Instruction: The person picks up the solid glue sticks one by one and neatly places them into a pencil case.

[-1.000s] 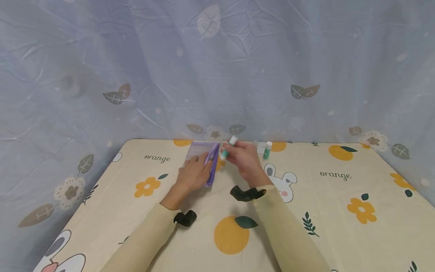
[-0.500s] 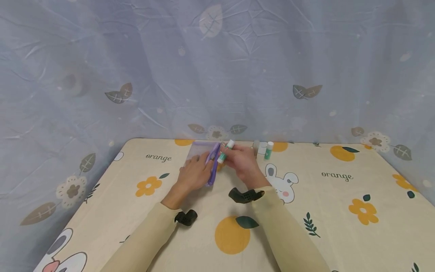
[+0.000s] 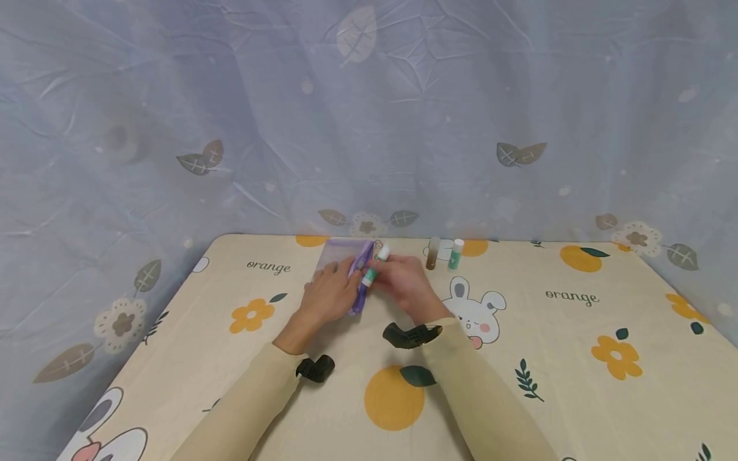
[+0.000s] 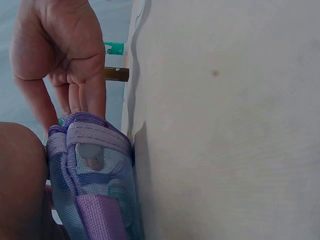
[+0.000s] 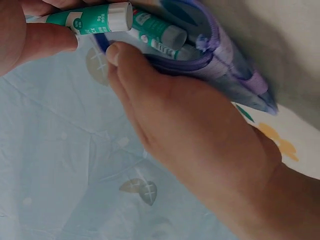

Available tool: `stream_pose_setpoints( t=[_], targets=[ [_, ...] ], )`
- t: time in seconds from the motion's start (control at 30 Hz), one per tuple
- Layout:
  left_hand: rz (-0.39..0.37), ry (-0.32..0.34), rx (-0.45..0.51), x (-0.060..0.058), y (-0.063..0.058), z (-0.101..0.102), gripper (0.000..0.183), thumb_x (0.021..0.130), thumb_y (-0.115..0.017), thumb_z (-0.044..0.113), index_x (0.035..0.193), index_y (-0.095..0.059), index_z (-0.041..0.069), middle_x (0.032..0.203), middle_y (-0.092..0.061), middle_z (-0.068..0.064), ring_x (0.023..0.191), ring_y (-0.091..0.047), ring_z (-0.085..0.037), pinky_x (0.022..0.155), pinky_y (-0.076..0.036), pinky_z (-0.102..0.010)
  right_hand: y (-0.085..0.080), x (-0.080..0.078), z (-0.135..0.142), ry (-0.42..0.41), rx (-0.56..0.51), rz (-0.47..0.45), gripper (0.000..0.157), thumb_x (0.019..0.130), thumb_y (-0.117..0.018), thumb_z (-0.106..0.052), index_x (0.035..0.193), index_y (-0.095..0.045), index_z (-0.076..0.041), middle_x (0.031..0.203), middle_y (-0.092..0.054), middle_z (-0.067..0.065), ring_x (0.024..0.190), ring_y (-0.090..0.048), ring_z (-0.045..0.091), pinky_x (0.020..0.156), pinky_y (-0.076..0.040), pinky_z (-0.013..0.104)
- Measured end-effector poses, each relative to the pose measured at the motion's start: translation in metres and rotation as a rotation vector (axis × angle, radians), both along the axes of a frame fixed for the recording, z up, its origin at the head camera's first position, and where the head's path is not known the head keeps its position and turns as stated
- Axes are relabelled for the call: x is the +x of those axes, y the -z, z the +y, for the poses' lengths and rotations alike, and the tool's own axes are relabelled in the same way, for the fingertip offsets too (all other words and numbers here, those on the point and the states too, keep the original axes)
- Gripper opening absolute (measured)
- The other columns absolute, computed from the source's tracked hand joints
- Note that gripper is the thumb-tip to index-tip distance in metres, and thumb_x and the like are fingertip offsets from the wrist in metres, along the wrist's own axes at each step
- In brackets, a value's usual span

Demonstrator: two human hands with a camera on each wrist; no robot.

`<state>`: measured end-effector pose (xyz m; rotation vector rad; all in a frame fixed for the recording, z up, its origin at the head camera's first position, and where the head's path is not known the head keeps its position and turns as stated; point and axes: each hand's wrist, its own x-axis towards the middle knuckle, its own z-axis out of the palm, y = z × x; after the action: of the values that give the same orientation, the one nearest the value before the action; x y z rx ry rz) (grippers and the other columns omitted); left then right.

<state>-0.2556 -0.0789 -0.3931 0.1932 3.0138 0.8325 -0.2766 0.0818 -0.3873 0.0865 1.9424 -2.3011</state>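
My right hand [image 3: 408, 287] pinches a green glue stick [image 3: 376, 267] with white ends, held tilted at the mouth of a purple mesh zip pouch [image 4: 120, 172]. The pouch lies on the tablecloth under my left hand [image 3: 330, 296], which grips its rim between thumb and fingers and keeps the mouth spread. Inside it, the right wrist view shows other glue sticks [image 5: 159, 31], partly overlapping. The held glue stick's white end [image 5: 120, 17] is just outside the opening, beside those within. The left hand covers much of the pouch's upper side in the head view.
A brown tube with a clear upper part [image 3: 432, 255] and another green glue stick [image 3: 455, 255] stand near the table's back edge, right of my right hand. A patterned cloth covers the table [image 3: 519, 403]. Behind it hangs a grey-blue curtain [image 3: 369, 128].
My right hand has moved left and nearer to me with the glue stick, bringing it to the pouch mouth. The brown tube now shows fully. My left hand stays on the pouch.
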Motion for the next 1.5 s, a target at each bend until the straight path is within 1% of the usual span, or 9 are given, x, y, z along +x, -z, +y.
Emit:
stream_pose_setpoints(
  t=[0.1,0.23,0.33,0.53,0.67,0.83,0.97,1.1,1.5],
  targets=[
    [-0.001,-0.002,0.000,-0.001,0.000,0.000,0.061,0.113,-0.036,0.045,0.166,-0.037,0.016,0.165,-0.043,-0.023,0.151,-0.040,-0.050,0.113,-0.038,-0.075,0.002,0.001,-0.001,-0.015,0.004,-0.014,0.036,0.101,-0.065,0.002,0.132,-0.062,0.020,0.103,-0.078,0.022,0.086,-0.075,0.013,0.087,-0.064,0.033],
    [-0.003,-0.005,0.008,0.000,0.000,0.001,0.061,0.113,-0.036,0.045,0.166,-0.037,0.016,0.165,-0.043,-0.023,0.152,-0.039,-0.050,0.114,-0.037,-0.075,0.005,0.001,-0.003,-0.027,0.012,-0.047,0.033,0.100,-0.068,0.000,0.128,-0.067,0.017,0.087,-0.075,0.005,0.082,-0.073,0.010,0.082,-0.064,0.029],
    [-0.002,-0.005,0.009,0.001,-0.001,0.001,0.060,0.113,-0.035,0.044,0.165,-0.037,0.016,0.164,-0.044,-0.023,0.152,-0.040,-0.050,0.114,-0.038,-0.074,0.009,0.001,-0.005,-0.029,0.017,-0.075,0.029,0.099,-0.070,-0.001,0.123,-0.070,0.015,0.086,-0.074,0.003,0.081,-0.073,0.011,0.080,-0.064,0.028],
    [-0.006,-0.006,0.001,0.000,-0.002,0.001,0.059,0.113,-0.035,0.044,0.166,-0.037,0.016,0.165,-0.043,-0.023,0.153,-0.039,-0.049,0.115,-0.037,-0.074,0.014,0.002,-0.009,-0.028,0.006,-0.111,0.026,0.099,-0.070,-0.001,0.121,-0.071,0.012,0.084,-0.076,0.004,0.081,-0.075,0.011,0.081,-0.065,0.031],
    [-0.009,-0.004,-0.002,0.000,-0.002,0.002,0.060,0.113,-0.035,0.044,0.166,-0.036,0.016,0.166,-0.042,-0.024,0.153,-0.039,-0.050,0.116,-0.037,-0.074,0.015,0.003,-0.010,-0.026,0.003,-0.121,0.023,0.097,-0.070,-0.001,0.118,-0.073,0.010,0.082,-0.077,0.003,0.081,-0.075,0.010,0.080,-0.065,0.029],
    [-0.004,-0.004,-0.007,0.000,-0.002,0.001,0.059,0.113,-0.036,0.043,0.166,-0.037,0.016,0.164,-0.043,-0.023,0.151,-0.041,-0.050,0.115,-0.038,-0.074,0.015,0.005,-0.011,-0.036,-0.002,-0.125,0.023,0.098,-0.069,-0.002,0.117,-0.073,0.009,0.087,-0.078,0.004,0.087,-0.076,0.012,0.086,-0.064,0.032],
    [-0.003,-0.007,-0.007,0.001,-0.002,0.001,0.059,0.113,-0.036,0.043,0.166,-0.037,0.016,0.164,-0.044,-0.023,0.151,-0.041,-0.050,0.114,-0.038,-0.074,0.014,0.005,-0.010,-0.055,-0.023,-0.125,0.028,0.099,-0.071,-0.004,0.124,-0.073,0.008,0.107,-0.081,0.015,0.100,-0.079,0.018,0.096,-0.062,0.038],
    [-0.007,-0.006,-0.003,0.001,-0.003,0.002,0.059,0.113,-0.036,0.043,0.166,-0.036,0.016,0.164,-0.043,-0.023,0.150,-0.041,-0.049,0.115,-0.038,-0.073,0.014,0.005,-0.010,-0.071,-0.033,-0.114,0.031,0.099,-0.071,-0.004,0.128,-0.073,0.006,0.123,-0.077,0.020,0.111,-0.078,0.023,0.099,-0.060,0.040],
    [-0.012,-0.004,-0.016,0.001,-0.002,0.002,0.060,0.113,-0.036,0.044,0.166,-0.035,0.016,0.164,-0.043,-0.024,0.149,-0.042,-0.049,0.114,-0.039,-0.074,0.012,0.006,-0.010,-0.049,0.006,-0.105,0.030,0.100,-0.071,-0.006,0.128,-0.073,0.005,0.119,-0.079,0.021,0.103,-0.079,0.020,0.098,-0.060,0.040]
  ],
)
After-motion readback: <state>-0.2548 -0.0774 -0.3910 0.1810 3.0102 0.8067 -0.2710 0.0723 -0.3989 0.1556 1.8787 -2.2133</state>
